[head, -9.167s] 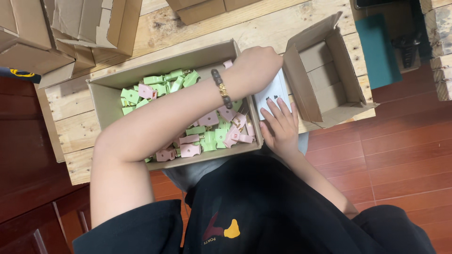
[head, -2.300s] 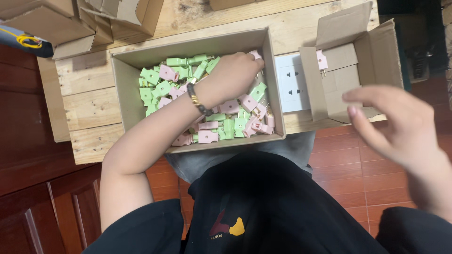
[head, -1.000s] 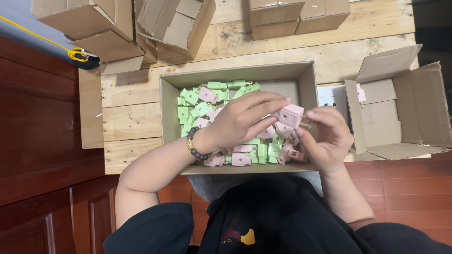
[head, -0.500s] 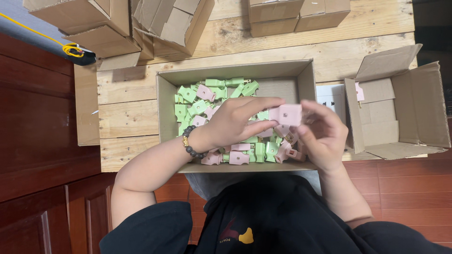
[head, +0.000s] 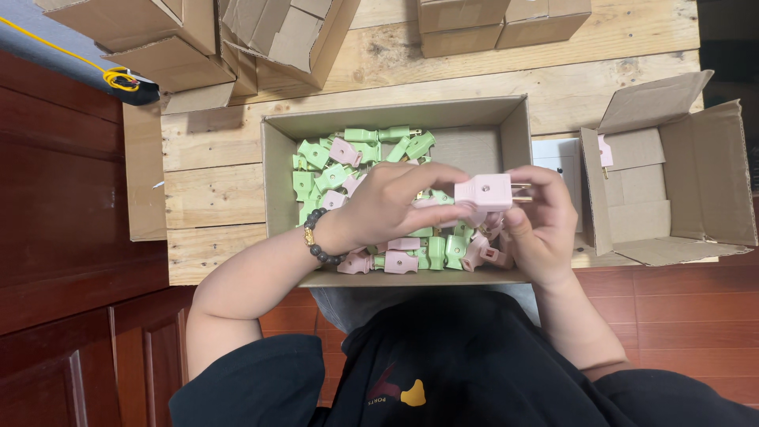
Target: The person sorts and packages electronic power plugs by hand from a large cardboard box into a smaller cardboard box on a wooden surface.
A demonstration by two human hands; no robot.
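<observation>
While the person leans over the pallet table, the head view shows both hands meeting above an open brown cardboard box [head: 278,170] filled with small green and pink plastic plugs [head: 332,170]. Held between the two hands is one pale pink plastic plug with two metal prongs [head: 484,191], lifted clear of the heap below and lying level, its prongs pointing away from the left hand. That left hand [head: 391,204], a dark bead bracelet [head: 315,241] on its wrist, curls around the plug's body end with fingers closed narrow on it. The right hand [head: 541,221] grips the prong end, thumb under and fingertips over, likewise closed on the plug. Directly beneath both hands lie more pink and green plugs against the near wall of the box. Just beyond the right hand, a white flat plate [head: 560,154] peeks out between the big box and a smaller open cardboard carton [head: 704,182], which stands well to the right hand's outer side. Far past the left hand, stacked folded cartons [head: 158,32] rest on the pale wooden planks [head: 213,198], with a yellow cord [head: 111,75] beside them
</observation>
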